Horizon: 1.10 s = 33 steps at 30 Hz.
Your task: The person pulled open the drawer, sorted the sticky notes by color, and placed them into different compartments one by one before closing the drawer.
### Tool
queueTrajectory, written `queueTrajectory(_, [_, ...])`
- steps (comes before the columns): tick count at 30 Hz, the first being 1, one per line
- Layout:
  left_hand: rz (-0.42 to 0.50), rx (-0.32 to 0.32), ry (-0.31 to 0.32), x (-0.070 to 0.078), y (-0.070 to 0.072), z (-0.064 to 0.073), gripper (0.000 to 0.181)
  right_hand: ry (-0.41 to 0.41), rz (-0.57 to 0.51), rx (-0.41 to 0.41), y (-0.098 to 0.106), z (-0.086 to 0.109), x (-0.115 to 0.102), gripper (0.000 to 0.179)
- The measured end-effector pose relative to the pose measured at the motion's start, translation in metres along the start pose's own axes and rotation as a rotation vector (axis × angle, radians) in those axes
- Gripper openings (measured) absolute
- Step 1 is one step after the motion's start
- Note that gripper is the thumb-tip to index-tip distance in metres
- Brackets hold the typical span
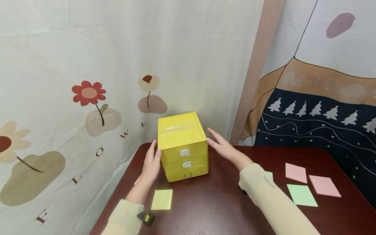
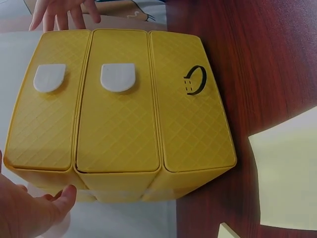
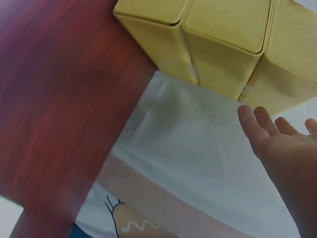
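Note:
A yellow three-drawer box (image 1: 183, 140) stands at the back of the dark red table, with clear tape across its top. Its upper two drawers carry white tab handles (image 2: 118, 77); the lowest has a thin dark loop (image 2: 199, 79). My left hand (image 1: 151, 164) is at the box's left side, fingers extended along it. On the opposite side my right hand (image 1: 223, 147) reaches toward the upper right edge with its fingers spread. In the right wrist view the right fingers (image 3: 252, 124) are straight, close to the box's side wall. Neither hand grips anything.
A yellow sticky-note pad (image 1: 162, 199) lies in front of the box. To the right are pink pads (image 1: 295, 172) and a green pad (image 1: 302, 195), with another green one partly behind my right sleeve. A printed curtain (image 1: 205, 65) hangs right behind the table (image 1: 217, 209).

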State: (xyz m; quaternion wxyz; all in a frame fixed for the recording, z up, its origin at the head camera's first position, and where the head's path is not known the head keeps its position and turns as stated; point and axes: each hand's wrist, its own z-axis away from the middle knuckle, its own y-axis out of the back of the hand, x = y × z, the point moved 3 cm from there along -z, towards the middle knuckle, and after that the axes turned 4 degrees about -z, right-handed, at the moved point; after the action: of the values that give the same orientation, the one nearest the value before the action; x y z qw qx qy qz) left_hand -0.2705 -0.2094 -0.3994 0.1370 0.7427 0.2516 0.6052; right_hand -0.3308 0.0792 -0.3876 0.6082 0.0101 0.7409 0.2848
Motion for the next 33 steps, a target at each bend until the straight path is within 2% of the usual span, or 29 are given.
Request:
queueTrajectory(4, [0.009, 0.008, 0.011, -0.001, -0.001, 0.000, 0.055, -0.023, -0.076, 0.009, -0.007, -0.005, -0.002, 0.061])
queueTrajectory(13, [0.043, 0.007, 0.036, -0.002, -0.002, -0.001, 0.053, -0.041, -0.230, -0.024, -0.021, -0.012, -0.004, 0.061])
queueTrajectory(17, [0.068, 0.013, 0.015, -0.001, -0.001, 0.000, 0.052, -0.054, -0.270, -0.015, -0.023, -0.012, -0.005, 0.062])
queueTrajectory(19, [0.084, 0.007, 0.014, 0.010, 0.002, 0.005, 0.051, -0.060, -0.284, -0.017, -0.022, -0.008, -0.013, 0.062])
queueTrajectory(21, [0.089, 0.011, 0.005, 0.011, 0.003, 0.005, 0.051, -0.064, -0.305, -0.012, -0.022, -0.006, -0.016, 0.062])
queueTrajectory(24, [0.100, 0.011, 0.012, 0.010, 0.003, 0.005, 0.050, -0.071, -0.325, 0.007, -0.023, -0.005, -0.015, 0.061])
queueTrajectory(26, [0.103, 0.024, 0.007, -0.001, -0.001, 0.000, 0.051, -0.071, -0.335, 0.023, -0.024, -0.008, -0.008, 0.062])
queueTrajectory(33, [0.167, 0.021, 0.022, -0.001, -0.004, 0.000, 0.050, -0.086, -0.345, 0.058, -0.024, -0.008, -0.007, 0.061])
